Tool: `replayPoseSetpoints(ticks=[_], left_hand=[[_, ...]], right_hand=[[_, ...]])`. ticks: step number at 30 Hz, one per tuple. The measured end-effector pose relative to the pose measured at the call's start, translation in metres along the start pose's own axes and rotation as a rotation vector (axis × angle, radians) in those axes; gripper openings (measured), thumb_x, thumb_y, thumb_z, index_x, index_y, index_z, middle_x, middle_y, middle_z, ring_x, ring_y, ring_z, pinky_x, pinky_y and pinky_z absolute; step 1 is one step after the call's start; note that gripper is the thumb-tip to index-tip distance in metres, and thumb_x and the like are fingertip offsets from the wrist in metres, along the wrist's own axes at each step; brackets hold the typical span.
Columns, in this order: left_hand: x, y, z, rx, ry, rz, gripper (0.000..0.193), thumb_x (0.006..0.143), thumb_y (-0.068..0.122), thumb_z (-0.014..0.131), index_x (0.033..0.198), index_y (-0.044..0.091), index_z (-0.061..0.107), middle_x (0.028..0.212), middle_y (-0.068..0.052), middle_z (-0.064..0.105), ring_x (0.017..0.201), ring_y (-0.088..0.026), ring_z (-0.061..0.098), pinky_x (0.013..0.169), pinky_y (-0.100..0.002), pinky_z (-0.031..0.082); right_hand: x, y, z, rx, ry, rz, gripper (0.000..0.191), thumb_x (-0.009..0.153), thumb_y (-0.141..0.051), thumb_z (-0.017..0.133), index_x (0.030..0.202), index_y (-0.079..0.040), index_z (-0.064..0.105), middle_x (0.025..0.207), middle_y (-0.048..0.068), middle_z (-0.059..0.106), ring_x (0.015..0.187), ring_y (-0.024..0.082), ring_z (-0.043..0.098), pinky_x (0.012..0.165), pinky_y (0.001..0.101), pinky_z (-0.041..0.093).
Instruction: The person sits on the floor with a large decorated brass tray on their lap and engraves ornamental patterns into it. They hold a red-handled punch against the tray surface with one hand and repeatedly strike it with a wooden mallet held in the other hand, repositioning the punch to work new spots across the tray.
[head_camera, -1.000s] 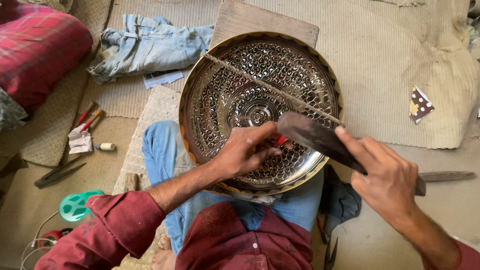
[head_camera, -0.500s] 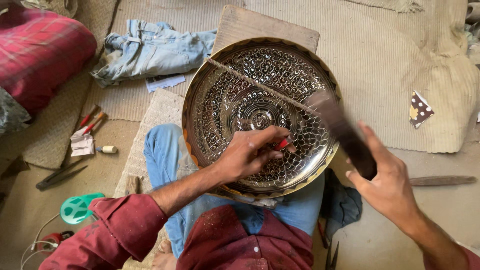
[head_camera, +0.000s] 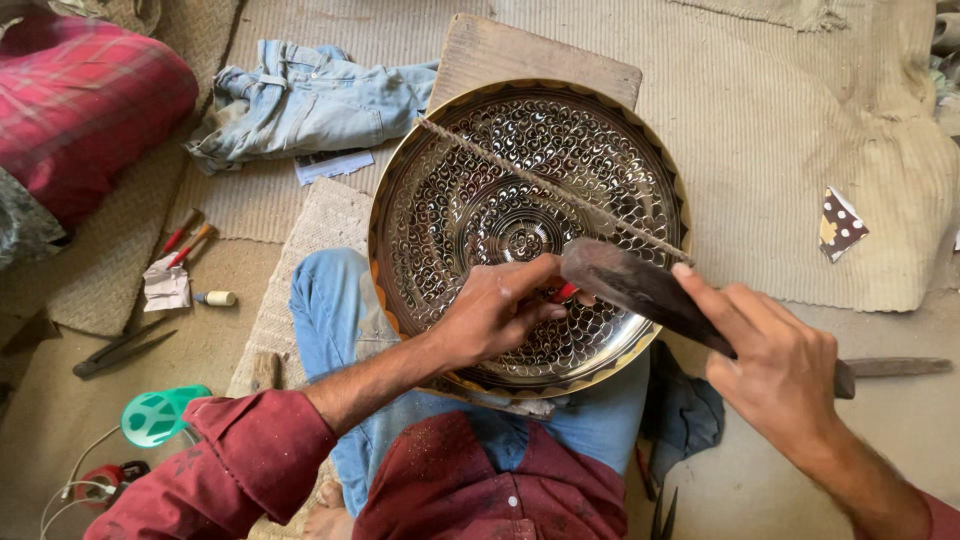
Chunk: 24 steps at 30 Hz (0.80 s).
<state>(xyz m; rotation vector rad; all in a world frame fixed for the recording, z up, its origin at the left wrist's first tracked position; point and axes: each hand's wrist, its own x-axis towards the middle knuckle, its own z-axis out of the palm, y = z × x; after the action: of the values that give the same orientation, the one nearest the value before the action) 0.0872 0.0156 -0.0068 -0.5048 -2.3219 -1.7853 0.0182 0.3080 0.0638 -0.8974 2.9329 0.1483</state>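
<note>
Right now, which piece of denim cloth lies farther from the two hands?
The light blue denim piece on the mat at upper left; the darker one lies just under the right hand.

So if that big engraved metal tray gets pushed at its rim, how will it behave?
The engraved tray looks like stiff sheet metal, so it likely won't flex. It leans tilted between the lap and a wooden board, so it may slide or tip. Its polished surface probably feels slippery.

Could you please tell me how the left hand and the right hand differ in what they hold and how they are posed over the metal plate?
The left hand rests on the engraved metal plate, pinching a small red-handled tool against it; the right hand is off the plate's edge, gripping a dark wooden mallet whose head reaches over the plate. The left hand's fingers are curled tight, the right hand's forefinger lies along the mallet. Both are bare, with dark red sleeves.
</note>
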Motion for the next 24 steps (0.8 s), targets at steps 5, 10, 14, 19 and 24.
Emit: replayPoseSetpoints(ticks=[5,10,14,19,24], left_hand=[[0.001,-0.004,0.006,-0.095,0.06,-0.085,0.043,0.094,-0.004,0.069,0.134,0.006,0.054,0.119,-0.007,0.077,0.108,-0.018,0.077,0.091,-0.031,0.067],[-0.005,-0.007,0.005,-0.15,0.022,-0.179,0.043,0.094,-0.005,0.067,0.133,0.006,0.055,0.117,-0.006,0.078,0.101,-0.018,0.079,0.085,-0.03,0.067],[-0.009,-0.011,0.003,-0.189,0.006,-0.152,0.039,0.095,-0.003,0.067,0.131,0.007,0.056,0.116,-0.006,0.077,0.105,-0.018,0.078,0.091,-0.03,0.067],[-0.009,-0.013,0.002,-0.058,-0.039,-0.051,0.035,0.096,0.005,0.07,0.128,0.008,0.057,0.115,-0.003,0.078,0.103,-0.016,0.078,0.086,-0.028,0.069],[-0.006,-0.009,-0.001,-0.016,-0.033,-0.009,0.037,0.094,0.006,0.072,0.128,0.008,0.058,0.112,-0.003,0.078,0.103,-0.016,0.079,0.088,-0.029,0.067]], right_hand=[[0.003,-0.002,-0.003,0.805,0.267,-0.014,0.096,0.075,-0.002,0.073,0.16,-0.023,0.035,0.094,0.005,0.063,0.076,0.02,0.063,0.068,0.0368,0.053],[0.006,-0.003,-0.009,0.164,0.119,-0.103,0.099,0.066,0.005,0.069,0.155,-0.031,0.048,0.086,0.007,0.063,0.068,0.025,0.063,0.062,0.0424,0.054],[0.001,0.001,-0.004,0.218,0.262,-0.099,0.091,0.071,0.005,0.068,0.155,-0.026,0.05,0.093,0.008,0.066,0.07,0.026,0.063,0.065,0.0428,0.053],[-0.008,0.017,0.012,0.598,0.478,-0.13,0.081,0.089,0.002,0.078,0.156,-0.013,0.035,0.104,0.015,0.064,0.086,0.022,0.066,0.078,0.0347,0.057],[-0.017,0.013,0.02,1.038,0.468,-0.038,0.079,0.095,0.009,0.079,0.151,-0.009,0.026,0.101,0.007,0.061,0.088,0.013,0.063,0.083,0.026,0.056]])
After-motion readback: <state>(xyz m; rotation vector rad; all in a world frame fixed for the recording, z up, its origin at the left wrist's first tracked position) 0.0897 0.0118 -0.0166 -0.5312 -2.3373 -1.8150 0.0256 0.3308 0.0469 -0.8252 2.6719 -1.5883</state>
